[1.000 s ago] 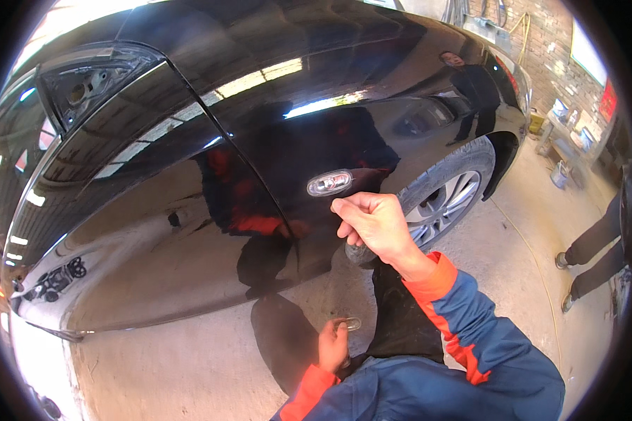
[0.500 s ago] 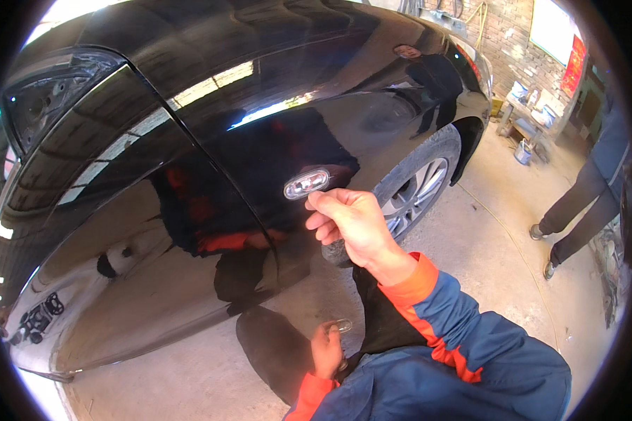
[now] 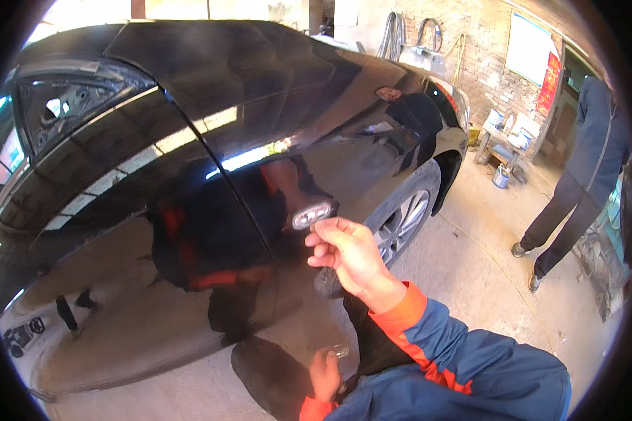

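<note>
At the black car's front fender (image 3: 274,189), my right hand (image 3: 351,252) is closed, thumb and fingertips pinching the lower edge of a clear oval side marker light (image 3: 311,216). The light lies against the fender, between the door seam and the front wheel (image 3: 404,217); I cannot tell whether it is seated in the panel. Lower down, beside my dark-trousered knee (image 3: 270,372), my left hand (image 3: 324,375) is closed on a second small clear oval light (image 3: 341,351). Most of its fingers are turned away from view.
A person (image 3: 583,175) in dark clothes stands on the concrete floor at right. Farther back, a low bench (image 3: 498,137) holds pots, with a bucket (image 3: 501,177) beside it. A thin yellow hose (image 3: 498,256) runs along the floor. Hoses hang on the brick wall.
My view has tilted up, so the car sits lower and more of the back wall shows. My right hand stays at the side marker light, which looks slightly more tilted. My left hand keeps its hold.
</note>
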Demonstrator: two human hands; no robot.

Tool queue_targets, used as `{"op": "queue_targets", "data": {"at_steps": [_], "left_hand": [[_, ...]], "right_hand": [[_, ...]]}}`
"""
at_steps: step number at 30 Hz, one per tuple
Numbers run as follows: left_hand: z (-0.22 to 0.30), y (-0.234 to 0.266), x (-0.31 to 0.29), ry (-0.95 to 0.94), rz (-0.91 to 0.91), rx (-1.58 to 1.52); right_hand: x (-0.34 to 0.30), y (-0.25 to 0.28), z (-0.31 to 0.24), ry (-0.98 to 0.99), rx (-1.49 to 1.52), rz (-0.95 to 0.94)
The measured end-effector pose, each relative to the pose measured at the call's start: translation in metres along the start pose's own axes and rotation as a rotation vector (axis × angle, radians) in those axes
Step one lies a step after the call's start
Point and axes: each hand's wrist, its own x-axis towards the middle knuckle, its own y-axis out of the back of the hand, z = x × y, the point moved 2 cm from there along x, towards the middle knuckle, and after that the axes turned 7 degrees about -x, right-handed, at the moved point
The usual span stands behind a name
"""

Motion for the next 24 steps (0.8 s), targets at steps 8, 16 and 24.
{"op": "queue_targets", "data": {"at_steps": [8, 16, 24], "left_hand": [[-0.007, 0.002, 0.002, 0.005, 0.049, 0.053], [-0.019, 0.002, 0.005, -0.027, 0.08, 0.067], [-0.031, 0.004, 0.012, -0.021, 0.101, 0.145]], "right_hand": [[-0.013, 0.006, -0.016, 0.801, -0.881, 0.145], [0.008, -0.006, -0.062, 1.46, -1.542, -0.15], [0.014, -0.021, -0.072, 1.589, -1.682, -0.243]]}}
